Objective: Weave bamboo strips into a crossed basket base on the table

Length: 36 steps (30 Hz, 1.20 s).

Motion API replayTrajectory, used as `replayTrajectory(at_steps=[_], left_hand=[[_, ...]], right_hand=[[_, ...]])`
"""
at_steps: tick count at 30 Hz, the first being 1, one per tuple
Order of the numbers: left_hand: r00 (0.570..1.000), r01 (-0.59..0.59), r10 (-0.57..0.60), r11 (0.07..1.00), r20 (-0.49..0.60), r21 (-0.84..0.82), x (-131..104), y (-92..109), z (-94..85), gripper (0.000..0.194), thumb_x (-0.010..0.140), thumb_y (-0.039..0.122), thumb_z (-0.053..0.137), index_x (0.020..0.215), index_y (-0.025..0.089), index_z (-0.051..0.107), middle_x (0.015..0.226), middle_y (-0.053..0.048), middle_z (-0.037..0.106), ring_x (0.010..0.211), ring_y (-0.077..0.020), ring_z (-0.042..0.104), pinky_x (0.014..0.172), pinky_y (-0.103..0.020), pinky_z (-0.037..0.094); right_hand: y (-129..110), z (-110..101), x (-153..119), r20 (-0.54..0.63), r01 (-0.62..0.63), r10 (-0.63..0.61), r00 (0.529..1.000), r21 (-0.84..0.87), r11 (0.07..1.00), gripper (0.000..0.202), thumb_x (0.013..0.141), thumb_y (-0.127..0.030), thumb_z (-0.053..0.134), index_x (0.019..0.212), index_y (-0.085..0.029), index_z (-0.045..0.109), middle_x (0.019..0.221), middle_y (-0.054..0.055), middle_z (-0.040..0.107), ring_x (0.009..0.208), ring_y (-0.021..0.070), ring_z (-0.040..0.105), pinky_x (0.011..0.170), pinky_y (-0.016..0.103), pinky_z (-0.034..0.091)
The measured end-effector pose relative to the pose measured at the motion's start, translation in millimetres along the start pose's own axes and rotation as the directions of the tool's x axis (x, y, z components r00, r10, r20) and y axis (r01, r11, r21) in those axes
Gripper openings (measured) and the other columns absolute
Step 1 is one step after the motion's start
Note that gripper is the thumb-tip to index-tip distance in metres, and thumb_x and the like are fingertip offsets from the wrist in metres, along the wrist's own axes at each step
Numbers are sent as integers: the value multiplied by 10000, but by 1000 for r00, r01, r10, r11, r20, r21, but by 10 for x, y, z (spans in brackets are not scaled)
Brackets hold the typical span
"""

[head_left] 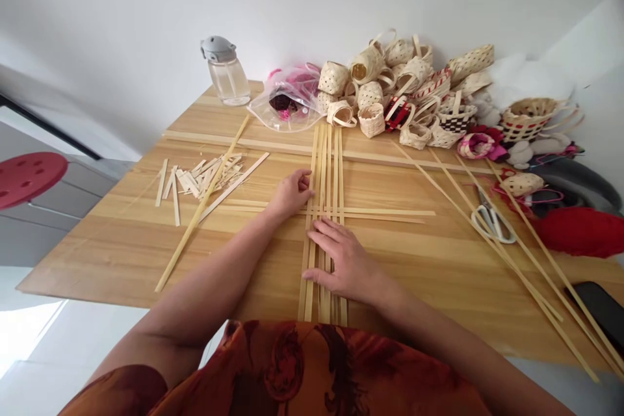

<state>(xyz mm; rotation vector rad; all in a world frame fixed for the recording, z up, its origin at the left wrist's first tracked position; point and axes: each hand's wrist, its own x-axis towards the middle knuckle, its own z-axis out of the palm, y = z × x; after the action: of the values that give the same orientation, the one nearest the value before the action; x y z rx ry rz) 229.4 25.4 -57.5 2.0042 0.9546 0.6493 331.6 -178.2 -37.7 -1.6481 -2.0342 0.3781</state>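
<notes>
Several long bamboo strips (pixel 327 162) lie side by side, running away from me on the wooden table (pixel 121 240). Horizontal strips (pixel 390 212) cross them near the middle. My left hand (pixel 291 193) rests at the left edge of the crossing, fingertips touching the outermost upright strip. My right hand (pixel 344 260) lies flat on the near part of the upright strips, fingers spread and pressing them down. Neither hand grips anything.
Short cut strip pieces (pixel 205 177) and a long strip (pixel 202 205) lie at left. Scissors (pixel 492 221) and more long strips (pixel 511 260) lie at right. Small woven baskets (pixel 404 84), a plastic bag (pixel 290 104) and a bottle (pixel 225 71) stand at the back. A phone (pixel 602 312) lies near the right edge.
</notes>
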Motion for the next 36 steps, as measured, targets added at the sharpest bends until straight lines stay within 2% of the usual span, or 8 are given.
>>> replayTrajectory(at_steps=[11, 20, 22, 25, 28, 31, 33, 36], left_hand=[[995, 103, -104, 988, -7, -114, 82, -32, 41, 637, 705, 146, 723, 1320, 125, 561, 904, -13, 659, 743, -121, 603, 765, -260, 519], [990, 141, -139, 979, 23, -145, 189, 24, 3, 468, 734, 220, 695, 1195, 145, 664, 705, 36, 610, 600, -113, 572, 570, -218, 447], [991, 132, -130, 977, 26, -168, 182, 6, -8, 435, 746, 245, 691, 1170, 148, 672, 708, 36, 611, 583, -109, 566, 570, -220, 451], [993, 121, -121, 972, 14, -200, 132, -3, -35, 491, 775, 271, 677, 1245, 142, 624, 782, 15, 646, 615, -112, 590, 616, -231, 483], [994, 107, -106, 986, 10, -132, 69, 46, -67, 578, 796, 272, 665, 1355, 184, 544, 844, 6, 667, 648, -118, 615, 651, -238, 496], [997, 70, -70, 997, 21, 23, 17, 132, -81, 624, 821, 255, 640, 1425, 266, 482, 865, 21, 668, 627, -118, 610, 672, -247, 498], [999, 36, -39, 991, 20, 130, -6, 174, -74, 505, 839, 248, 622, 1341, 281, 583, 895, 9, 665, 640, -121, 616, 719, -260, 506], [1000, 22, -19, 974, -15, 223, -12, 191, -54, 330, 857, 254, 606, 1169, 231, 710, 965, -38, 663, 718, -144, 643, 808, -279, 512]], right_hand=[[62, 69, -82, 117, 34, -22, 993, -105, 994, 994, 768, -701, 650, 1512, -92, 397, 1596, 221, 296, 1503, 355, 203, 1213, 537, 213], [39, 6, -85, 151, 29, -23, 988, -35, 999, 1068, 721, -767, 650, 1517, -103, 395, 1605, 218, 269, 1505, 377, 182, 1213, 559, 206], [19, -69, -74, 119, 1, -6, 993, 46, 999, 1034, 727, -746, 667, 1510, -119, 413, 1601, 207, 289, 1496, 378, 216, 1201, 567, 240], [35, -262, -22, -12, -116, 120, 993, 193, 974, 731, 860, -608, 628, 1467, -226, 484, 1567, 129, 397, 1462, 321, 326, 1182, 543, 308], [185, -478, 108, -102, -287, 341, 935, 350, 892, 481, 950, -487, 552, 1399, -315, 538, 1507, 60, 488, 1397, 271, 437, 1145, 525, 377], [449, -602, 310, -68, -418, 520, 852, 509, 752, 485, 945, -437, 573, 1404, -294, 515, 1469, 74, 525, 1330, 252, 510, 1092, 482, 448], [607, -618, 455, -16, -473, 598, 802, 594, 651, 484, 935, -378, 591, 1394, -246, 517, 1448, 110, 541, 1311, 240, 527, 1048, 430, 491], [722, -594, 640, 85, -539, 677, 731, 680, 497, 512, 934, -330, 578, 1418, -197, 479, 1429, 160, 547, 1169, 231, 620, 804, 320, 594]])
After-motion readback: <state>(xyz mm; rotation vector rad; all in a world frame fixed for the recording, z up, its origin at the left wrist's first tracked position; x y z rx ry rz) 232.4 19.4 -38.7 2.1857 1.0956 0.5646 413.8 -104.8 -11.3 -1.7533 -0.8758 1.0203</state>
